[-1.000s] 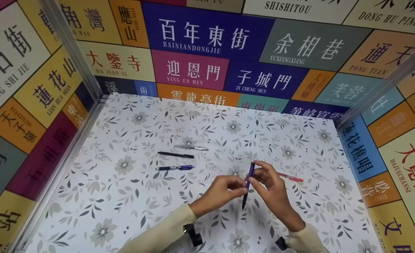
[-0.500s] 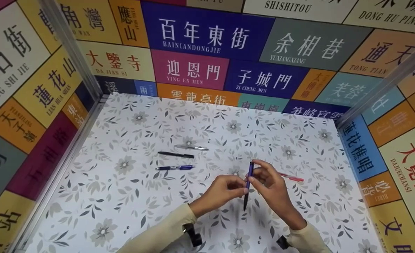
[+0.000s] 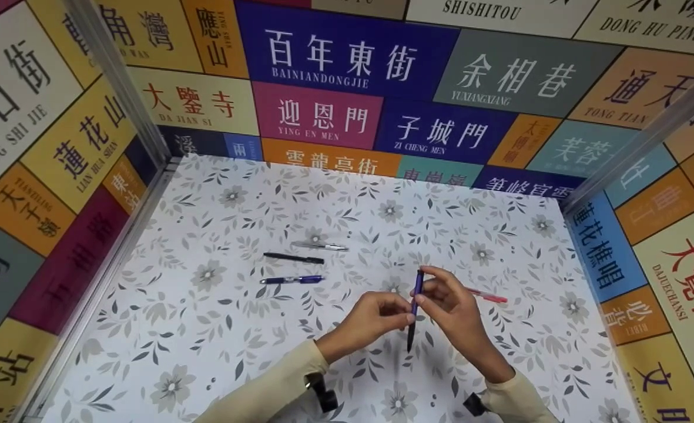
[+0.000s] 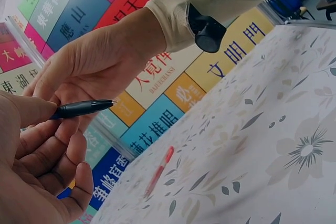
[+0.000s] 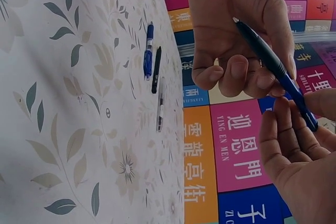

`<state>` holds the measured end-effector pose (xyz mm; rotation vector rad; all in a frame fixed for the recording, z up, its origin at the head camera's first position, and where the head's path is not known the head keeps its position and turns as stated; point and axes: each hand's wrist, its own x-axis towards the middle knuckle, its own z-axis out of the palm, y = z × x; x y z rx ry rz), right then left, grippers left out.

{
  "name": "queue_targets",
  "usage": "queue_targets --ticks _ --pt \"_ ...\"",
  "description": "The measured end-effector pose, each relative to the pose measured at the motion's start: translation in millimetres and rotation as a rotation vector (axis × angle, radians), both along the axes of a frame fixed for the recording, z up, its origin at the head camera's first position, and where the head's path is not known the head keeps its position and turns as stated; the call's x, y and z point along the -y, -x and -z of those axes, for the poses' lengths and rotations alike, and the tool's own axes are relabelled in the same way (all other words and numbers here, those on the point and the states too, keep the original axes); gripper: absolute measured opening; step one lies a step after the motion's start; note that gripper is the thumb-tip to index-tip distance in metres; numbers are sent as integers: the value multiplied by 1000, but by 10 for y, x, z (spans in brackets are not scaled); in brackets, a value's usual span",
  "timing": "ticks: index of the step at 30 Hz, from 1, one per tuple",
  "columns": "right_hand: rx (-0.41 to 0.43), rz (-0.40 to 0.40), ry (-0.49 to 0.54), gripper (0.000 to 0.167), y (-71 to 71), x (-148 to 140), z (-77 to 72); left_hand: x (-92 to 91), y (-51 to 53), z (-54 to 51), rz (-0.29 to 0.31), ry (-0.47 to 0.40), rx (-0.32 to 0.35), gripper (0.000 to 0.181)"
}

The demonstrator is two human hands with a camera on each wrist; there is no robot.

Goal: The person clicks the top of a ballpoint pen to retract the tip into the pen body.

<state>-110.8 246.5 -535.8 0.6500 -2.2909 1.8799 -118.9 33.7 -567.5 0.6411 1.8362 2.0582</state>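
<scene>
A blue ballpoint pen (image 3: pixel 419 284) with a black grip section is held above the table, nearly upright, its tip toward the person. My left hand (image 3: pixel 365 323) pinches it around the middle between thumb and forefinger. Higher up the barrel, my right hand (image 3: pixel 457 308) holds it with thumb and fingers, the forefinger near its top end. In the left wrist view the pen's grip and bare metal point (image 4: pixel 84 108) stick out past the left thumb. More of its blue barrel (image 5: pixel 298 98) shows between both hands in the right wrist view.
On the flower-patterned table (image 3: pixel 170 329) lie a clear pen (image 3: pixel 323 247), a black pen (image 3: pixel 294 258) and a blue pen (image 3: pixel 292 280), left of the hands. A red pen (image 3: pixel 490 296) lies partly behind the right hand. Sign-covered panels (image 3: pixel 347 53) enclose the table.
The held pen has tilted slightly more upright, its lower tip shifting a little to the right. Both hands keep their grip, and the pens on the table have not moved.
</scene>
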Motion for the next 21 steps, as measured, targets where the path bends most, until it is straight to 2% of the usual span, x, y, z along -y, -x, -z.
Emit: queue_targets --ticks 6,21 --pt "5 6 2 52 0 7 -9 -3 7 -5 3 -9 -16 16" --pt "20 7 55 51 10 19 13 -9 -5 20 -10 1 9 16"
